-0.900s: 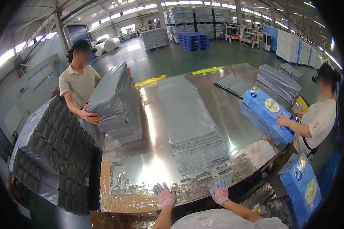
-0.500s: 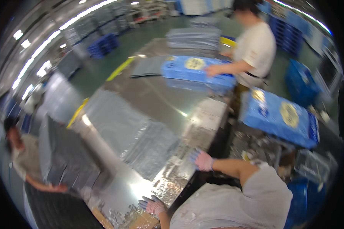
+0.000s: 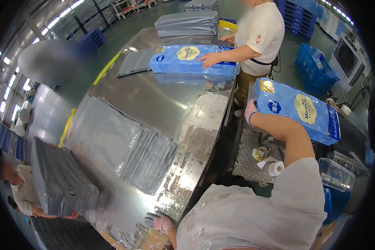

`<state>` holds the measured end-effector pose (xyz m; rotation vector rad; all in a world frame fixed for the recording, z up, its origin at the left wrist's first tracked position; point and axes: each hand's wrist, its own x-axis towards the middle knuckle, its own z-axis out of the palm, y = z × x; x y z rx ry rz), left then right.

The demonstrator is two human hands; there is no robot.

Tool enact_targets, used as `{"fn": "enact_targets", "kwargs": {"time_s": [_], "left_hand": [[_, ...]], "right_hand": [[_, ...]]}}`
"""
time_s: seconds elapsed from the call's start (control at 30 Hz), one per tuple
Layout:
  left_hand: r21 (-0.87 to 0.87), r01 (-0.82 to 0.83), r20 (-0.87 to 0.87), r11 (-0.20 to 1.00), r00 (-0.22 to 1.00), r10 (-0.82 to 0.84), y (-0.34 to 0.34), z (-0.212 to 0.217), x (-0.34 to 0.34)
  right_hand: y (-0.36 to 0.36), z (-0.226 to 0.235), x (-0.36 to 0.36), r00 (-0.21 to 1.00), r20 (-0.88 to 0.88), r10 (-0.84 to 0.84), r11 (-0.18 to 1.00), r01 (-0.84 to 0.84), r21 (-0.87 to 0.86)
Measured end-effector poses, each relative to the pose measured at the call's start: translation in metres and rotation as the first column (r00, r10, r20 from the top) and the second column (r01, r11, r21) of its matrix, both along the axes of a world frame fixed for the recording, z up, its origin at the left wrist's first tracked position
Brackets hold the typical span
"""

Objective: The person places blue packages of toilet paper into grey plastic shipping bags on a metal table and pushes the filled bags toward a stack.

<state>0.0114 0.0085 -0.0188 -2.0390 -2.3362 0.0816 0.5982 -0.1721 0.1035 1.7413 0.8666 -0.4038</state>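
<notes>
The blue film-wrapped pack [image 3: 298, 110] lies at 3 o'clock, right of the bench [image 3: 162, 104] and apart from it. Its film is glossy and lightly creased; the upper face carries a gold patch and a dark-blue emblem toward the near-bench end, a cream scalloped label about mid-length, and a darker blue band at the far end. Of the hands, both in striped gloves, the right hand [image 3: 251, 112] is set against the bench-side end of the pack; its fingers are partly concealed, and whether they grip or merely press cannot be told. The left hand [image 3: 159, 221], between 6 and 7 o'clock, lies open on the bench edge, fingers extended, grasping nothing. A stack of flat grey plastic bags [image 3: 129, 146] occupies the bench at 8 o'clock; a second blue pack [image 3: 191, 60] lies at 12 o'clock under a co-worker's hand [image 3: 211, 59]. The first pack's underside and support are largely hidden, partly by the right forearm [image 3: 279, 127]. That co-worker's head is cut off by the upper edge. A blurred grey patch at 10 o'clock obscures the background there.
</notes>
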Motion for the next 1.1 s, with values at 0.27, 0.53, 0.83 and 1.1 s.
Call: {"fn": "enact_targets", "kwargs": {"time_s": [0.27, 0.53, 0.83, 1.1], "left_hand": [[0.010, 0.049, 0.122, 0.999, 0.991, -0.050, -0.014, 0.016, 0.020], [0.162, -0.057, 0.161, 0.985, 0.986, 0.031, -0.031, 0.004, 0.018], [0.179, -0.213, 0.236, 0.960, 0.957, 0.168, -0.025, 0.021, 0.037], [0.135, -0.263, 0.239, 0.955, 0.944, 0.226, -0.018, 0.022, 0.038]], "right_hand": [[-0.018, -0.021, 0.028, 0.967, -0.121, 0.224, 0.972, -0.213, 0.097], [0.007, 0.012, 0.041, 0.889, -0.317, 0.329, 0.944, -0.300, 0.138], [0.108, 0.021, 0.000, 0.879, -0.381, 0.287, 0.944, -0.192, 0.269], [0.269, 0.036, -0.075, 0.653, -0.403, 0.641, 0.578, -0.065, 0.814]]}}
